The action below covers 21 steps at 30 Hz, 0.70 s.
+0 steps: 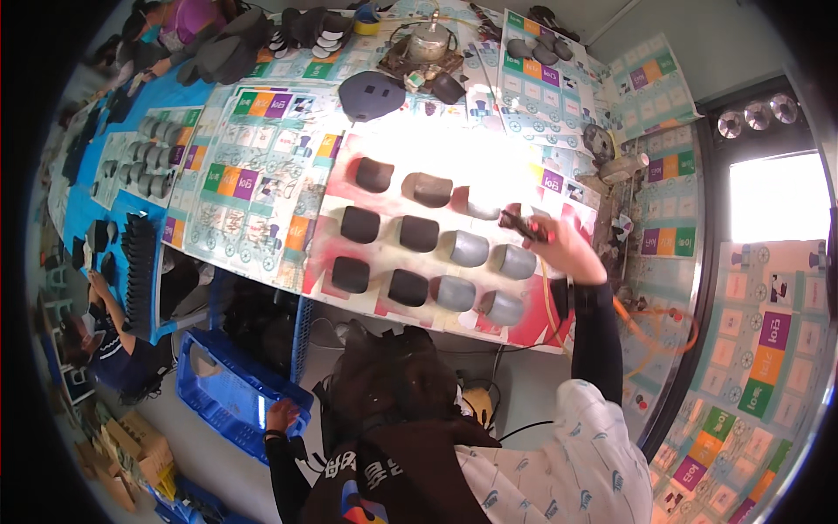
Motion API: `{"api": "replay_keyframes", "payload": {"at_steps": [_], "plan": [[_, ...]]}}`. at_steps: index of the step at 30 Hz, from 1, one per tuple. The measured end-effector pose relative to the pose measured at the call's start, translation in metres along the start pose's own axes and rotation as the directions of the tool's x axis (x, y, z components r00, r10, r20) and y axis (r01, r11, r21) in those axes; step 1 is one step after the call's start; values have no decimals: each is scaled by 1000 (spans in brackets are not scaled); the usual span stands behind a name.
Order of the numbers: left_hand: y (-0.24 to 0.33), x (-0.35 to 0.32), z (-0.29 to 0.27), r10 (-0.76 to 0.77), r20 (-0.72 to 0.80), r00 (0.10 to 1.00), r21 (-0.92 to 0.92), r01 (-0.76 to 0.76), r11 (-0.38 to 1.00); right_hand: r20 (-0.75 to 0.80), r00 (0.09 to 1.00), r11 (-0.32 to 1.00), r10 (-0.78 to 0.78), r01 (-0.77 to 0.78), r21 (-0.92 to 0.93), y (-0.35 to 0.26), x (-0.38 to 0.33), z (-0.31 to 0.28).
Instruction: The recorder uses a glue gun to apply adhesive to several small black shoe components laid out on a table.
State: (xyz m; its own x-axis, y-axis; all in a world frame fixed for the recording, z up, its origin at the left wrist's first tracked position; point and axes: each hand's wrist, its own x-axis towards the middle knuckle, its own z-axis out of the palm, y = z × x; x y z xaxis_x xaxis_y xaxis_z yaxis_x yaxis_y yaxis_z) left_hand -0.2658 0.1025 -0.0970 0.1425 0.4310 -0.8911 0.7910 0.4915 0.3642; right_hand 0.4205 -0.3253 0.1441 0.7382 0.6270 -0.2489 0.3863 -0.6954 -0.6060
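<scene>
My right hand (pixel 563 249) is closed around a dark spray gun (pixel 522 225), held over the far right part of a red-stained board (pixel 327 253). Rows of small curved pieces lie on that board. Those on the left, such as a dark curved piece (pixel 352 274), look black; several on the right, such as a grey curved piece (pixel 513 261), look silvery. Glare washes out the far part of the board, and the gun's tip is hard to make out. My left hand (pixel 282 416) is low at the left, at the rim of a blue plastic crate (pixel 231 367); its fingers show only partly.
An orange hose (pixel 663 336) loops right of the board. Farther back stand a metal kettle-like pot (pixel 429 42) and a dark cap-shaped piece (pixel 372 96). Co-workers (pixel 131 341) sit at a blue table (pixel 77 188) on the left. A lit window (pixel 777 201) is at right.
</scene>
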Motion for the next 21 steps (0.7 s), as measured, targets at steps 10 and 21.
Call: {"api": "replay_keyframes", "payload": {"at_steps": [10, 21], "plan": [[58, 79, -82, 248, 146, 958, 65, -259, 964, -20, 999, 997, -42, 41, -66, -129, -132, 244], [46, 87, -176, 317, 129, 940, 13, -321, 947, -153, 988, 976, 38, -70, -206, -139, -149, 315]]}}
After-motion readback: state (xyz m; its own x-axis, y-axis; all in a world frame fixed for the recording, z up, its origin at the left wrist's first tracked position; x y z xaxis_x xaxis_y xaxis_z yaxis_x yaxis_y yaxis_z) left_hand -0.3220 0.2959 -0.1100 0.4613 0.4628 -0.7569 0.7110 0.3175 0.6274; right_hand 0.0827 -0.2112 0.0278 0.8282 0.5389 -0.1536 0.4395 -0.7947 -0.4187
